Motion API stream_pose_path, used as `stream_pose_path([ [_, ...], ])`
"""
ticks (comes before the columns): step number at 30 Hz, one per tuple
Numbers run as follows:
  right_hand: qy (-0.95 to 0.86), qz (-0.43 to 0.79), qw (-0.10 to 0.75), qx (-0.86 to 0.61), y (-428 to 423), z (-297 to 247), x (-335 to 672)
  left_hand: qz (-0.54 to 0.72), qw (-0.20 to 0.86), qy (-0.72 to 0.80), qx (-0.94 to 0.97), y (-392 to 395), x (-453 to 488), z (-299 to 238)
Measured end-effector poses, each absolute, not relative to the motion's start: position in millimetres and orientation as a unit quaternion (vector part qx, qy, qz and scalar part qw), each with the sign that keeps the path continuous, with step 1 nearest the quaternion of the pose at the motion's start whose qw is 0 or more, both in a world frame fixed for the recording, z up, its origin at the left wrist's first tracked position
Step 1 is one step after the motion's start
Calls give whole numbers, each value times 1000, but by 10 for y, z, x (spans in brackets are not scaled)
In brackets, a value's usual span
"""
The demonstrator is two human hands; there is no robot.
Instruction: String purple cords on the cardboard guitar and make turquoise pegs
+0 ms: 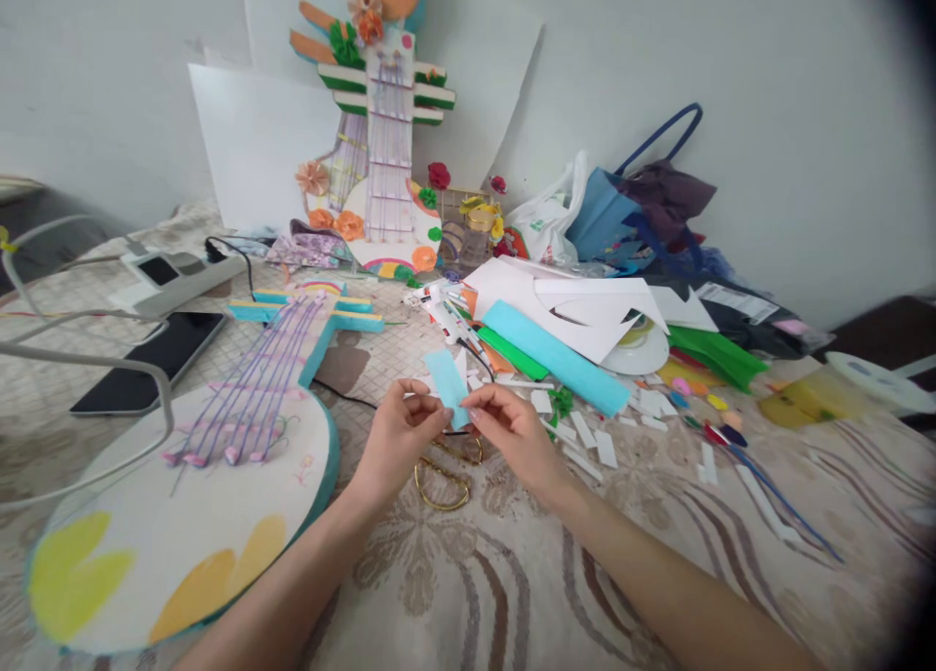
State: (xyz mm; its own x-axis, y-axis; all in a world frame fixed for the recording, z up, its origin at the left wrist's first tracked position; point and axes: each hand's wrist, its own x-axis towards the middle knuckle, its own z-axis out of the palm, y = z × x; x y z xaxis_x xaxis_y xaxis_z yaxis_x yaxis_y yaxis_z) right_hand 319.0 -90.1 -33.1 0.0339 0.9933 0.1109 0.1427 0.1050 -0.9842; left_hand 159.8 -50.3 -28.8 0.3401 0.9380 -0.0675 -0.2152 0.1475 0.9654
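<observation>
Head view: the left hand (402, 432) and the right hand (516, 427) meet near the middle of the frame, above a patterned cloth (409, 598), with a light blue strip (447, 383) between them.
Light blue strip: tilted, its upper end free and leaning left, its lower end between the fingertips; it looks thin and papery, so a light pinch should serve better than a squeeze.
Left hand: thumb and bent fingers grip the strip's lower left side; it would do well as the steady anchor.
Right hand: thumb and fingertips grip the lower right edge, close beside the left one; small finger moves, rather than wrist turns, should spare the strip a tear or stray crease.
Gold handles (443, 495): loops on the cloth just below the hands (scissors, most likely, though the blades are hidden); working above them avoids a snag.
White scraps (605, 449): scattered right of centre, near the right hand; fingers are best held clear of these bits.
Blue roll (556, 359): slanting right of centre, much like the strip in colour.
Guitar shape (197, 505): fills the lower left of the frame; the left forearm (314, 564) should stay off its body.
</observation>
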Motion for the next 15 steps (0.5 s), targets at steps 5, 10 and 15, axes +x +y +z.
stream_pose_path([
  [5,-556,419,494,-521,-901,-328,3192,436,620,353,549,-498,1581,-327],
  [10,-568,418,488,-515,-898,-340,3193,422,615,345,569,-515,1577,-363],
  [15,-573,421,490,-504,-885,-375,3221,423,611,348,571,-516,1586,-366],
])
